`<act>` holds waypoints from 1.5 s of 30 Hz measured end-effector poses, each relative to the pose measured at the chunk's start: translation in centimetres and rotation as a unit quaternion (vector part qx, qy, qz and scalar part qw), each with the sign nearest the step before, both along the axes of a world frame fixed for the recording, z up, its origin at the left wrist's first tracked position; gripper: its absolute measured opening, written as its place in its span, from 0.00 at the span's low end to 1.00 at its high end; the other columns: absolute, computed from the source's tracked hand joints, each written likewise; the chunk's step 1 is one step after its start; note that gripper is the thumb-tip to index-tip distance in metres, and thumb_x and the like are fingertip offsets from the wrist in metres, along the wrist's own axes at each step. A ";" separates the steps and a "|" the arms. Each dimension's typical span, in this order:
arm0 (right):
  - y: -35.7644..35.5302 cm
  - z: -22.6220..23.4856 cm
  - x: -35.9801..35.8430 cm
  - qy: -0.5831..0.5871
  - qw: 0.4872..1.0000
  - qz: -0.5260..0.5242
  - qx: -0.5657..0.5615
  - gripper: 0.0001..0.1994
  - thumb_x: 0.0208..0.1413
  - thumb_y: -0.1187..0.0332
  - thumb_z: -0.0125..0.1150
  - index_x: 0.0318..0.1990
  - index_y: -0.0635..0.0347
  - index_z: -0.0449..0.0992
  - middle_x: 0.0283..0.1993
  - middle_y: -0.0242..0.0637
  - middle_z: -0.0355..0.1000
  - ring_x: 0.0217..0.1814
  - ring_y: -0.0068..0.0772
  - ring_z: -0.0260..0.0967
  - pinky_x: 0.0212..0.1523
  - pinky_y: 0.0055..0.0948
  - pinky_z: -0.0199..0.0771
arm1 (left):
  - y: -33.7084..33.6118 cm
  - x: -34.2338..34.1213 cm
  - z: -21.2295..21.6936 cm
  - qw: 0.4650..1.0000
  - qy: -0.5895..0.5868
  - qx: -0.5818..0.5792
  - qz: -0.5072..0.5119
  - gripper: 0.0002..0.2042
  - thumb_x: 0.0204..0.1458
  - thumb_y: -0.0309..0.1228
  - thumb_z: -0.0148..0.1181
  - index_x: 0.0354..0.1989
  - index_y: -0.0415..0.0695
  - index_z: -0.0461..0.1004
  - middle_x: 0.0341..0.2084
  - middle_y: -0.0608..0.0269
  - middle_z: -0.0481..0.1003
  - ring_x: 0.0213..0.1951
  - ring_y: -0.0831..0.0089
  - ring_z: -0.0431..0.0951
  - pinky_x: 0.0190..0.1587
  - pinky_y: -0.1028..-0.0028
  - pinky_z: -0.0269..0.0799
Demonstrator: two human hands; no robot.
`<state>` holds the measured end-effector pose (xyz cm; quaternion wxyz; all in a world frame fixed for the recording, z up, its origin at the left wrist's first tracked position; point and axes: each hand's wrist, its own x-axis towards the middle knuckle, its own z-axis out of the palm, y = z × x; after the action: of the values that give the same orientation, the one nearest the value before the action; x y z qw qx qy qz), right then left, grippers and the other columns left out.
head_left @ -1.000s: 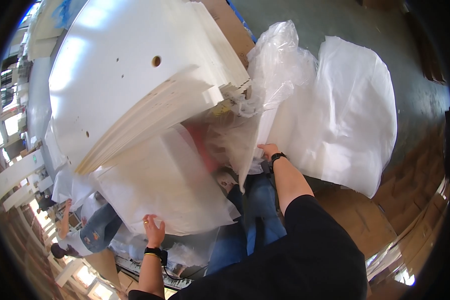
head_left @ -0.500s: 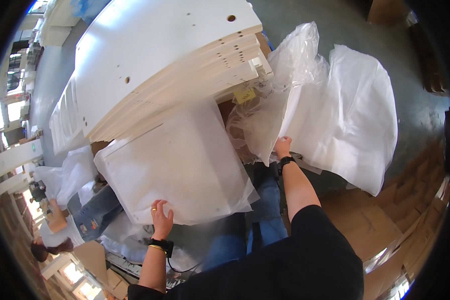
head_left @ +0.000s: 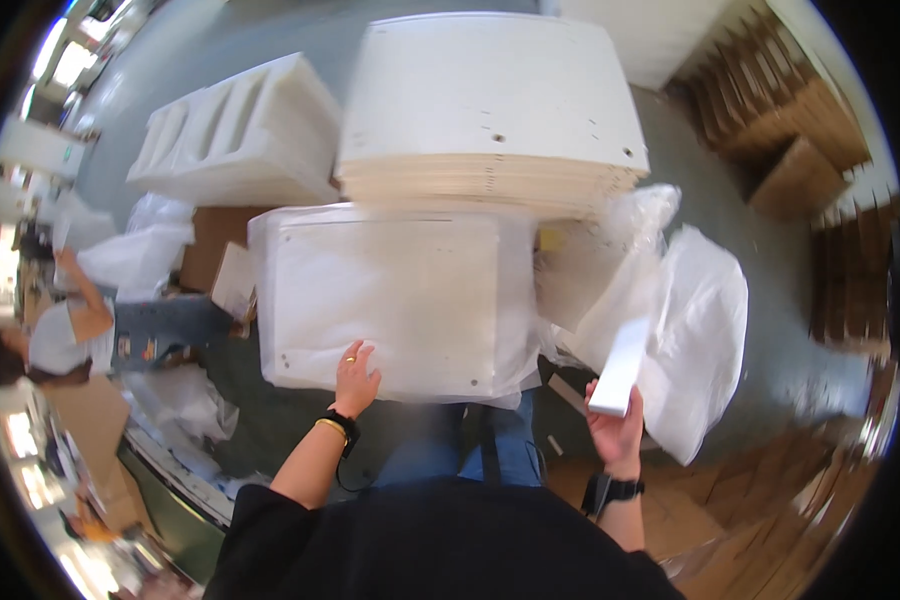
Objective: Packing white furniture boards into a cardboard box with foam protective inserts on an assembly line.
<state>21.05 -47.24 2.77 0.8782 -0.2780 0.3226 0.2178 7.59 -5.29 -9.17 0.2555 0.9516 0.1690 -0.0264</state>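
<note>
A white panel [head_left: 400, 300], wrapped in thin translucent white sheeting, lies flat in front of me. My left hand [head_left: 357, 382] rests at its near edge with fingers spread, holding nothing. To the right, my right hand [head_left: 616, 425] grips the near end of a narrow white board [head_left: 621, 372]. That board tilts up and away over the loose white sheeting [head_left: 698, 345]. Its far end is blurred against crumpled clear plastic film [head_left: 642, 215].
Beyond the wrapped panel stands a stack of drilled white panels [head_left: 490, 90]. White foam blocks [head_left: 245, 125] sit to its left. Another person [head_left: 80, 325] handles sheeting at far left. Brown cardboard [head_left: 770, 110] is stacked at right, with more at lower right.
The view has turned, so the panel stack now appears straight ahead. My right hand has come nearer and raised the narrow white board clear of the sheeting. My left hand stays at the panel's near edge.
</note>
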 end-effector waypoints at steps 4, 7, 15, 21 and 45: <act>4.8 2.9 -4.9 -0.112 0.992 0.038 -0.036 0.22 0.54 0.64 0.51 0.55 0.61 0.58 0.53 0.43 0.64 0.57 0.41 0.60 0.55 0.40 0.63 | -0.3 -1.2 -1.3 0.991 0.099 0.041 0.077 0.28 0.48 0.39 0.54 0.58 0.46 0.56 0.60 0.47 0.51 0.63 0.50 0.46 0.61 0.53 0.45; 8.8 2.4 -6.5 -0.237 0.944 0.114 -0.200 0.33 0.45 0.78 0.57 0.59 0.58 0.51 0.53 0.41 0.60 0.54 0.38 0.61 0.54 0.38 0.62 | 1.3 -2.7 -1.6 0.985 0.140 0.024 0.096 0.30 0.50 0.44 0.50 0.61 0.48 0.52 0.63 0.50 0.45 0.64 0.51 0.42 0.61 0.51 0.41; 13.8 -5.1 -0.3 -0.547 0.422 0.393 -0.607 0.39 0.32 0.75 0.62 0.60 0.53 0.58 0.46 0.44 0.60 0.50 0.43 0.59 0.52 0.38 0.61 | 3.0 -3.6 -2.3 0.986 0.124 0.024 0.111 0.29 0.51 0.43 0.50 0.61 0.49 0.52 0.63 0.49 0.44 0.64 0.50 0.44 0.60 0.47 0.43; 18.3 -8.3 3.4 -0.564 0.282 0.436 -0.642 0.41 0.30 0.74 0.64 0.59 0.37 0.58 0.42 0.41 0.60 0.46 0.44 0.59 0.48 0.39 0.62 | 3.0 -3.6 -2.9 0.987 0.119 0.021 0.107 0.29 0.50 0.43 0.50 0.61 0.49 0.53 0.63 0.49 0.44 0.64 0.51 0.43 0.60 0.49 0.43; 10.4 -26.6 2.8 -0.291 0.565 0.556 -0.535 0.29 0.42 0.71 0.62 0.50 0.75 0.57 0.49 0.51 0.64 0.49 0.40 0.65 0.49 0.32 0.65 | 13.2 -5.7 -5.1 0.909 -0.027 0.027 0.415 0.24 0.47 0.38 0.53 0.51 0.37 0.61 0.50 0.49 0.65 0.54 0.57 0.63 0.54 0.60 0.58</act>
<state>23.87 -36.86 -23.81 0.3206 -0.8699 -0.1111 0.3581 1.90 7.91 -14.26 0.2225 0.8022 0.5425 0.1125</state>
